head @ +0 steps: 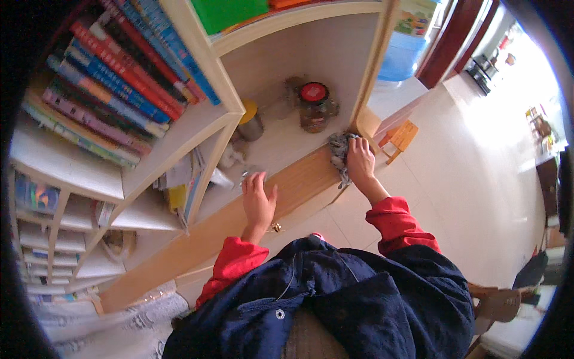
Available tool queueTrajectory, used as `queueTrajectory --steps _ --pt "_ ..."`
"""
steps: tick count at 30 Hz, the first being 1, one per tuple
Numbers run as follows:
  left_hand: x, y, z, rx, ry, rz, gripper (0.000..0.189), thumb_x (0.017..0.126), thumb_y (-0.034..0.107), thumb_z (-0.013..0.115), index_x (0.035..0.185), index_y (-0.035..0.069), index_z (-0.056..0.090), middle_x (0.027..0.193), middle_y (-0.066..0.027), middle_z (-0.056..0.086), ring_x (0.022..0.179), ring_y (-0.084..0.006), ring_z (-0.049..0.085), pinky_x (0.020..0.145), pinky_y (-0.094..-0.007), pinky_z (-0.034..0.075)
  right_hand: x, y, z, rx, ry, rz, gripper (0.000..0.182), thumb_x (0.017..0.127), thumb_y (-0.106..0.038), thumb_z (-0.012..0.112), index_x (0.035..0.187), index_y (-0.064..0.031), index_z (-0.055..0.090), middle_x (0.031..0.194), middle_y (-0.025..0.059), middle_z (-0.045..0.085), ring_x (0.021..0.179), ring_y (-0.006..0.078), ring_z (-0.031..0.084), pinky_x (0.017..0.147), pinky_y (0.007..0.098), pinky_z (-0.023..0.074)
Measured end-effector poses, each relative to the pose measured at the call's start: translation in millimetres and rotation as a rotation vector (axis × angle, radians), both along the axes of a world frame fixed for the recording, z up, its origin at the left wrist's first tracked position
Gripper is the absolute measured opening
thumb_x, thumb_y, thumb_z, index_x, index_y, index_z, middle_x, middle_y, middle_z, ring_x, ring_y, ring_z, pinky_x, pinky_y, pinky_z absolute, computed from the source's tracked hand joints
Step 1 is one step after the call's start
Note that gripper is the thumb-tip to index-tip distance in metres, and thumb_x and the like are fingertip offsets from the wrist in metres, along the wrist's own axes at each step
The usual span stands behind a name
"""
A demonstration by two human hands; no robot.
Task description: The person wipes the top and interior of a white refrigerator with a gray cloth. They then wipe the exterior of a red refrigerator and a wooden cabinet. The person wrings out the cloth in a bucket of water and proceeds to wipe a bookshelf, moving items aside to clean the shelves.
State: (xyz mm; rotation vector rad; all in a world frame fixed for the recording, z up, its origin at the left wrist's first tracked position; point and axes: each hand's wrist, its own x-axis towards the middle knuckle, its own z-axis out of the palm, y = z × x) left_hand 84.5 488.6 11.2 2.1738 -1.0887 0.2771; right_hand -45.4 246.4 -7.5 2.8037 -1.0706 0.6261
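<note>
A crumpled grey cloth (340,155) is bunched under my right hand (361,161), at the right end of the wooden shelf's front edge (309,177). My left hand (259,204) is over the same edge farther left, fingers apart, by a small clear object (251,172) that is too blurred to name. On the shelf behind stand a jar with a red lid (314,107) and a grey container with a yellow lid (251,121). Small pale items (232,155) lie left of them, blurred.
Books (125,76) fill the upper left compartment; papers (179,175) stand in a lower one. Beyond the right side panel (374,58) are a blue water bottle (401,56) and a small wooden stool (401,137). A wooden chair (502,303) is at the lower right.
</note>
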Motion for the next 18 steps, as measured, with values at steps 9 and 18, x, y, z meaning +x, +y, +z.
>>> queueTrajectory --steps 9,18 --pt "27 15 -24 0.282 -0.09 0.16 0.05 0.069 0.022 0.069 0.113 0.005 0.05 0.115 -0.0146 0.046 0.108 -0.0321 0.041 0.092 -0.0439 0.034 21 91 -22 0.452 -0.166 0.378 0.03 0.071 -0.009 0.05 0.101 -0.0027 0.048 0.104 0.0158 0.052 0.101 0.0336 0.045 0.083 0.0475 0.0377" --pt "22 17 -6 0.288 -0.066 0.269 0.024 0.082 0.018 0.048 0.099 0.002 0.056 0.086 -0.0164 0.06 0.077 -0.0313 0.058 0.066 -0.0394 0.048 -4 5 -11 -0.048 0.0 -0.062 0.019 0.072 -0.013 0.053 0.086 -0.0025 0.058 0.1 0.0123 0.046 0.095 0.0269 0.046 0.072 0.0375 0.0452"
